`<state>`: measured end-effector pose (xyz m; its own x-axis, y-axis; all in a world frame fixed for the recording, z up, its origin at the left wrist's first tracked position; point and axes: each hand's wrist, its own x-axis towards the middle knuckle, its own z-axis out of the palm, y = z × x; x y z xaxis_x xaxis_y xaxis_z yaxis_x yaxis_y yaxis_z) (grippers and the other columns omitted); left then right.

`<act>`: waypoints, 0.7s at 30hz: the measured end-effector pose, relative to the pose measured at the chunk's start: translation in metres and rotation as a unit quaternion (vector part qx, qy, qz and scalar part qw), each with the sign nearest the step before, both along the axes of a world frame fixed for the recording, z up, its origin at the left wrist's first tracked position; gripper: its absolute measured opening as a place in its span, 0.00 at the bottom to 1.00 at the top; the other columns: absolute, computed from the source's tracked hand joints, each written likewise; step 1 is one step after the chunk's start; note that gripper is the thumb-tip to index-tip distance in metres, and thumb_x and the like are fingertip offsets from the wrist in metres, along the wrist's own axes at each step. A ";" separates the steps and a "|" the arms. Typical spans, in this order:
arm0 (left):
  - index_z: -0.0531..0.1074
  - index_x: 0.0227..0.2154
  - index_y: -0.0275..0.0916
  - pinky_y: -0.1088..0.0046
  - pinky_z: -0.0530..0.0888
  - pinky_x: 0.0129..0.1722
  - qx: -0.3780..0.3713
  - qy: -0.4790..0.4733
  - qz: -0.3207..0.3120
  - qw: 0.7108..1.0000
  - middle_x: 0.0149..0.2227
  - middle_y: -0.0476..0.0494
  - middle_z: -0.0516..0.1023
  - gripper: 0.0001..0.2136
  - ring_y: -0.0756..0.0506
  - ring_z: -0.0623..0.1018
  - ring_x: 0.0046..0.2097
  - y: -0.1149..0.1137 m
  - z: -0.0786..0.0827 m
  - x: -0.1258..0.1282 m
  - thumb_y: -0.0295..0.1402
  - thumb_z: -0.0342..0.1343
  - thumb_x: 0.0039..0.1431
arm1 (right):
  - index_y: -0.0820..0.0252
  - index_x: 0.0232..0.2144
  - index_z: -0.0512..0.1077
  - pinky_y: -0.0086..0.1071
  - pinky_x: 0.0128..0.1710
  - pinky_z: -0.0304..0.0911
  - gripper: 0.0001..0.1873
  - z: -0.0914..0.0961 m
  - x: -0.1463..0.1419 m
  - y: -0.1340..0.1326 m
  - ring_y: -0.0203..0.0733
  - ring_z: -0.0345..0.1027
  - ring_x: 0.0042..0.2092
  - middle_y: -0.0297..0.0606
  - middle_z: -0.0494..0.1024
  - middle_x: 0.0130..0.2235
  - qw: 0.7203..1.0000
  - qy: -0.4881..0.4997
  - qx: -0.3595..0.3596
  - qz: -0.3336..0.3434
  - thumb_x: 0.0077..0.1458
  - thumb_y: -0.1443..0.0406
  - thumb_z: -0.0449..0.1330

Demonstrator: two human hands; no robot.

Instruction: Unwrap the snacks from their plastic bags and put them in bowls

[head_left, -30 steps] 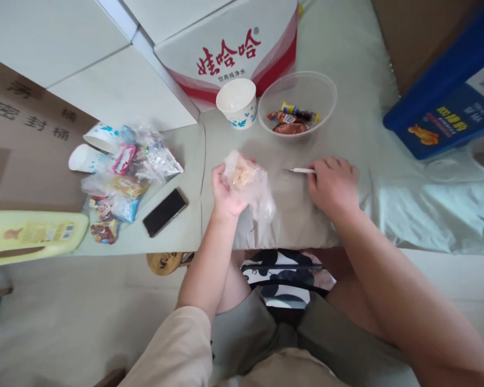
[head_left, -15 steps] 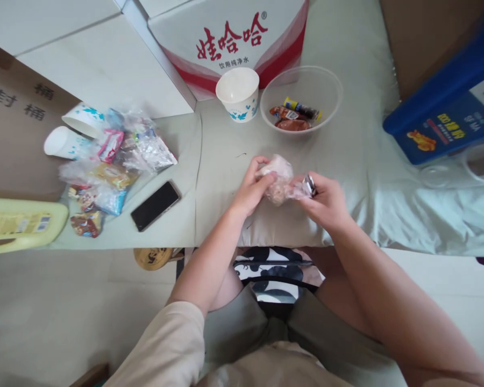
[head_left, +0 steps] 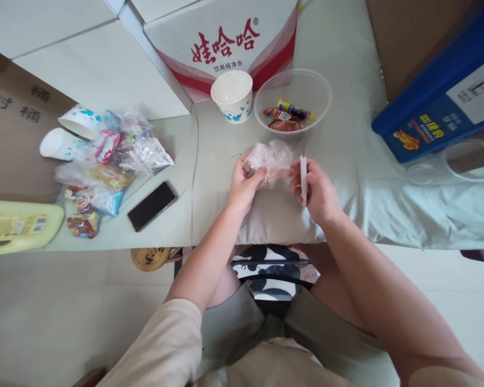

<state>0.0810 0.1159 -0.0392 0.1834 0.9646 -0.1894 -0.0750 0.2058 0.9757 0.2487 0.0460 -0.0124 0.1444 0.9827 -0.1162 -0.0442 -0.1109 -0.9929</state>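
A clear plastic packet [head_left: 271, 157] with a pale lump of food inside is held just above the desk [head_left: 347, 177], in front of the person and near the clear bowl [head_left: 320, 91] and the paper cup [head_left: 232, 94]. Its left end is pinched by the left hand [head_left: 245, 185], with the fingers pressed together on the film. A slim white cutter [head_left: 304, 180] is gripped in the closed right hand [head_left: 314, 191], just beside the packet's right edge; whether the two touch cannot be told.

The step in hand is judged to be the opening of the packet, with the cutter held ready. A next move would call for taut film and an edge set clear of the left fingers.

The cutter's long axis is seen to run away from the person; which end carries the blade cannot be told. The packet is bunched, with its longer side lying left to right.
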 end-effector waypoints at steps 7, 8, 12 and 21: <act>0.66 0.53 0.49 0.59 0.77 0.53 0.076 0.025 -0.011 0.997 0.53 0.42 0.76 0.31 0.38 0.78 0.56 0.000 0.000 -0.002 0.51 0.70 0.49 | 0.53 0.48 0.65 0.37 0.39 0.67 0.16 -0.001 -0.006 0.001 0.41 0.74 0.34 0.37 0.80 0.40 0.988 -0.152 0.033 -0.013 0.59 0.56 0.58; 0.67 0.53 0.48 0.58 0.76 0.55 0.085 0.021 -0.040 0.995 0.53 0.42 0.76 0.32 0.37 0.78 0.56 -0.001 0.001 -0.002 0.52 0.71 0.48 | 0.52 0.47 0.64 0.37 0.38 0.67 0.15 -0.001 -0.007 0.001 0.40 0.75 0.35 0.37 0.80 0.42 0.990 -0.132 0.038 -0.011 0.60 0.55 0.58; 0.64 0.57 0.48 0.55 0.73 0.59 0.097 -0.002 -0.128 0.987 0.57 0.40 0.74 0.39 0.36 0.76 0.59 -0.005 0.000 -0.003 0.56 0.71 0.45 | 0.51 0.42 0.60 0.31 0.27 0.62 0.15 -0.001 -0.011 0.002 0.36 0.73 0.31 0.38 0.78 0.47 0.999 -0.014 0.034 -0.009 0.60 0.51 0.57; 0.66 0.57 0.44 0.53 0.73 0.60 0.078 0.066 -0.174 0.979 0.55 0.38 0.76 0.36 0.36 0.78 0.56 0.001 0.012 -0.014 0.42 0.73 0.45 | 0.51 0.45 0.62 0.37 0.34 0.68 0.20 -0.001 0.003 0.002 0.42 0.73 0.37 0.41 0.77 0.46 0.991 -0.103 0.057 -0.066 0.56 0.50 0.61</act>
<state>0.0669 0.1170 -0.0267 0.4900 0.8672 -0.0892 0.1029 0.0441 0.9937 0.2514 0.0479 -0.0131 0.2819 0.9586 0.0399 0.1536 -0.0040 -0.9881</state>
